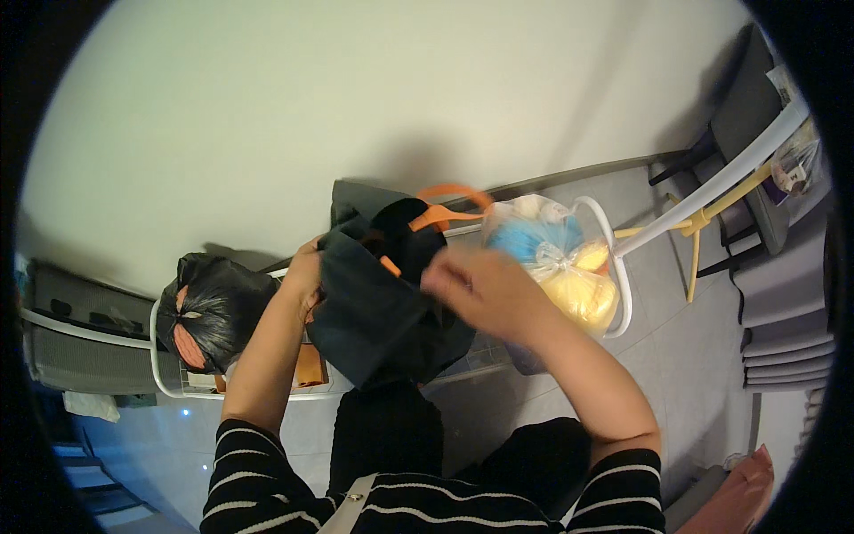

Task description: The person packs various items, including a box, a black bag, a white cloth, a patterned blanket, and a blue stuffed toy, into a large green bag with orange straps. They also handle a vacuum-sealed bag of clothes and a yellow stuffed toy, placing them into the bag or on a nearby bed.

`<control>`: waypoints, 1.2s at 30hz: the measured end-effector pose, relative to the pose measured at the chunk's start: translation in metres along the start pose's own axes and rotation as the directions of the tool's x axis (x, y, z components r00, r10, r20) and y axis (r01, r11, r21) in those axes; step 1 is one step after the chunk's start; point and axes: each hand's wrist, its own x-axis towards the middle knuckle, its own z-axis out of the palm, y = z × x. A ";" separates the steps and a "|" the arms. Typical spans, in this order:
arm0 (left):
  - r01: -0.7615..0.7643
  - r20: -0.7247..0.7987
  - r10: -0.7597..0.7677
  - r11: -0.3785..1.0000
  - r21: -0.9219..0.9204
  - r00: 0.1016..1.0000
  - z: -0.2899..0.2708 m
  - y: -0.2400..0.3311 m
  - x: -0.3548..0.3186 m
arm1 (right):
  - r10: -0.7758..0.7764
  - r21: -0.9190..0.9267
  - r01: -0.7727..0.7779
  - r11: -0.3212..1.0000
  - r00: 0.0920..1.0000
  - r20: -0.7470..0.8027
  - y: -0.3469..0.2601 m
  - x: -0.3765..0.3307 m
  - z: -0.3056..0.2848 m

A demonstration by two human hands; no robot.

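Note:
A dark green-black fabric tote bag (382, 311) with orange handles (454, 198) stands in the middle, its mouth open toward me. My left hand (305, 278) is closed on the left edge of its rim. My right hand (480, 289) is at the right side of the mouth, smeared by motion, so its fingers do not show clearly. Left of the tote sits a knotted black plastic bag (231, 307) with orange showing at its tie. To the right is a knotted clear plastic bag (583, 298) with blue and yellow soft-looking contents.
The bags rest on a low white-framed rack (165, 374) along a pale wall (267, 116). A white pole (721, 182) and a yellow stand (698, 222) rise at the right, before a dark chair (756, 107). A grey curtain (787, 303) hangs at far right. Another chair (89, 343) stands left.

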 end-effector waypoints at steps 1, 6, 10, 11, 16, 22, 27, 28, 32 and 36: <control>0.107 0.113 -0.082 0.965 -0.240 0.990 0.015 0.019 -0.006 | -0.111 0.039 0.126 0.991 0.957 -0.269 0.008 0.013 0.007; 0.109 0.191 0.071 0.612 -0.783 0.979 0.064 0.060 -0.029 | -0.222 -0.519 -0.054 0.853 0.863 -0.454 0.050 0.071 0.080; -0.158 -0.044 0.193 0.625 -0.765 0.980 0.045 0.094 -0.026 | -0.059 -0.692 -0.033 0.721 0.992 -0.110 0.094 0.054 0.116; -0.202 -0.078 0.209 0.681 -0.704 0.975 0.034 0.096 -0.024 | -0.245 -0.883 -0.001 0.470 0.960 -0.131 0.106 0.046 0.106; -0.160 -0.262 0.171 0.985 0.061 0.950 -0.018 0.065 -0.014 | 0.106 -0.874 -0.347 0.339 0.938 -0.331 0.085 0.023 -0.010; -0.237 -0.421 0.299 0.952 0.195 0.856 -0.019 -0.011 0.015 | -0.352 -0.735 0.182 0.654 0.932 -0.082 0.025 0.060 0.038; -0.213 -0.390 0.237 0.972 0.103 0.890 -0.012 0.007 0.018 | 0.180 -0.024 -0.181 0.983 0.937 0.298 0.050 0.087 0.086; -0.209 -0.385 0.222 0.975 0.077 0.896 -0.014 0.009 0.018 | 0.045 0.003 -0.052 0.999 0.900 0.433 0.062 0.085 0.106; -0.146 -0.352 0.222 0.962 0.231 0.909 -0.036 -0.023 0.025 | -0.110 0.222 -0.080 0.972 0.678 0.727 0.064 0.060 0.165; -0.002 -0.274 0.024 0.997 0.080 0.961 -0.035 -0.020 0.013 | 0.258 0.220 -0.344 0.913 0.903 0.342 0.090 0.064 0.169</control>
